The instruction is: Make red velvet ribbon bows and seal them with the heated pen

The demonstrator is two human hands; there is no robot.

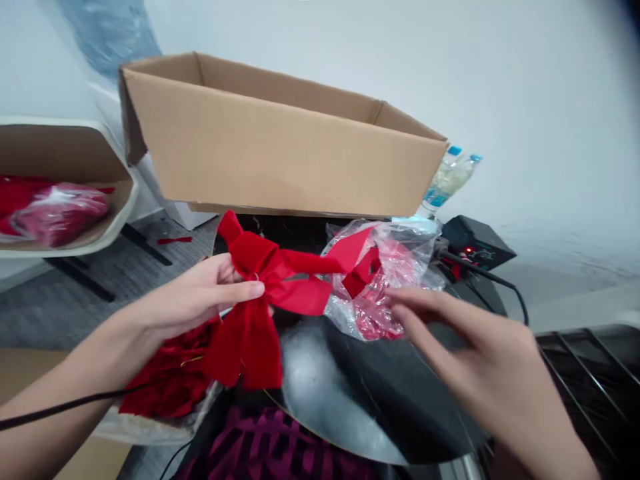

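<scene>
Left hand [193, 297] nearly closed, thumb and fingers pinching the knot of a bright red velvet ribbon bow [255, 280]; the bow sits over the edge of a round glossy black tabletop [380, 393], one loop reaching across to touch the bag described next. Right hand [465, 353] half open, fingers spread and blurred; its fingertips [400, 310] lie at a crumpled clear plastic bag [395, 280] holding loose red ribbon, and we cannot tell whether they grip it.

Head view, containers: we note an open tan corrugated cardboard box [280, 140], tilted, beyond the tabletop; its contents are out of sight. To the left, a white-rimmed bin lined with brown card [60, 157] holds a clear plastic bag of red material [63, 213]. Below the left wrist, a heap of red velvet ribbon [170, 373] rests on clear plastic sheeting [150, 427]. Beyond the right hand stand a black electronic unit with a lit red indicator [475, 243] and two plastic bottles with blue caps [450, 177].
</scene>
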